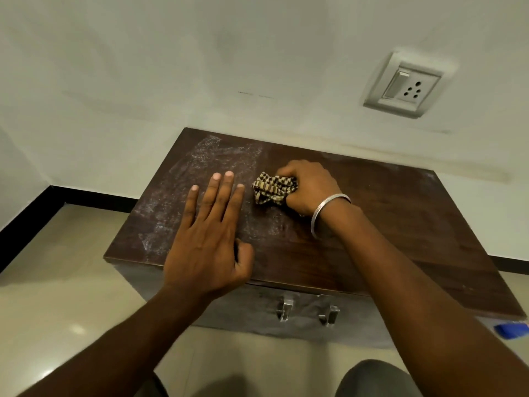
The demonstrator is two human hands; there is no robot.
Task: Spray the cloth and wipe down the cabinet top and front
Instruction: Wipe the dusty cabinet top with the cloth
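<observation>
A low dark wooden cabinet (400, 224) stands against the white wall. Its top is dusty and streaked on the left half, darker on the right. My right hand (309, 187), with a silver bangle on the wrist, is shut on a bunched checked cloth (272, 188) and presses it on the middle of the top. My left hand (209, 239) rests flat on the top near its front edge, left of the cloth, fingers spread and empty. The cabinet front (229, 308) shows two metal handles (307, 310). No spray bottle is in view.
A switch and socket plate (405, 84) sits on the wall above the cabinet's right side. Something blue (511, 330) lies at the cabinet's front right corner. Beige tiled floor (71, 282) with black skirting lies to the left. My knees show at the bottom.
</observation>
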